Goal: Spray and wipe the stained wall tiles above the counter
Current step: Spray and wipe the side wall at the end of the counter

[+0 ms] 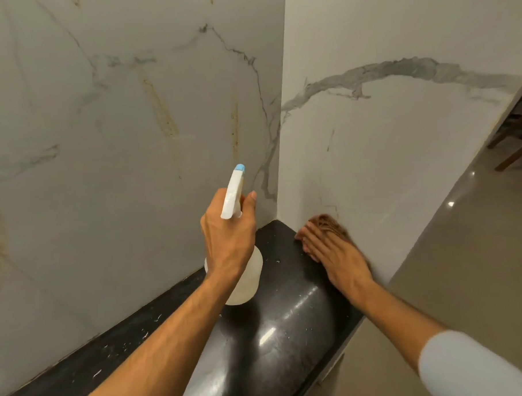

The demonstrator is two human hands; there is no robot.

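**A:** Which step did the person seem to be on?

**B:** Both halves at once, by the look of it; the left hand was clenched round the neck of the spray bottle, its blue-tipped nozzle aimed up at the left wall tiles, while the right hand lay flat, fingers extended, pressing a brown cloth against the right wall tiles low down, just above the desk.

**A:** Was it spraying at that moment?

**B:** That could not be told; no mist showed, and the trigger finger was hidden behind the bottle.

**A:** And the next move?

**B:** Probably a squeeze toward the rusty brown streaks on the left tiles near the corner; then the cloth would have to cross over from the right wall to reach them; those streaks ran high, so the wiping arm would need to stretch well up.

**A:** The surface?

**B:** The desk was black polished stone with pale flecks and a bright glare on its rounded edge; the bottle hung over it, and whether its base touched could not be told; the tiles were white marble-patterned with grey veins, and a darker brown smear marked the far left edge.

**A:** The room?

**B:** Beige glossy floor to the right; wooden furniture legs showed beyond the wall's end.
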